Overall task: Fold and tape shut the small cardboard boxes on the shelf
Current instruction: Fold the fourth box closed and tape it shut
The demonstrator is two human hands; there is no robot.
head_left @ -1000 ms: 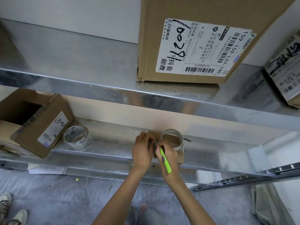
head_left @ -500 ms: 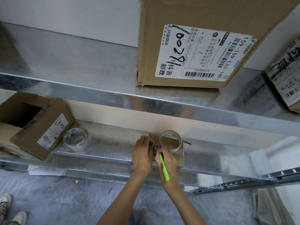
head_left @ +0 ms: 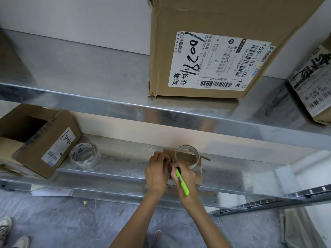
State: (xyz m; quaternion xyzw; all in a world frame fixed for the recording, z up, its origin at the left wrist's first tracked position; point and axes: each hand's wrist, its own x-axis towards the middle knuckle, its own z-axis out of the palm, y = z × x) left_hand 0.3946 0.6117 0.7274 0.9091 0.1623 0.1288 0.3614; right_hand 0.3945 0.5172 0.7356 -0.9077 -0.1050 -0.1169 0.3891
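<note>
Barely shifted, left hand [head_left: 157, 173] still clutches the box [head_left: 198, 176]; right hand [head_left: 186, 173] grips a green cutter [head_left: 182, 182] beside the tape roll [head_left: 187, 156].

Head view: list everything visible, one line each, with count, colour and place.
upper shelf: one, silver, top
lower shelf: one, silver, below it
small box: one, brown, lower shelf, centre
tape roll: one, clear, on the small box
spare tape roll: one, clear with blue print, lower shelf, left
open box: one, brown, white label, lower shelf, far left
large box: one, brown, white label, upper shelf
edge box: one, brown, labelled, upper shelf, right edge
papers: some, white, floor under lower shelf
cutter: one, green, over the small box
left hand: one, grips the small box
right hand: one, holds the cutter
</note>
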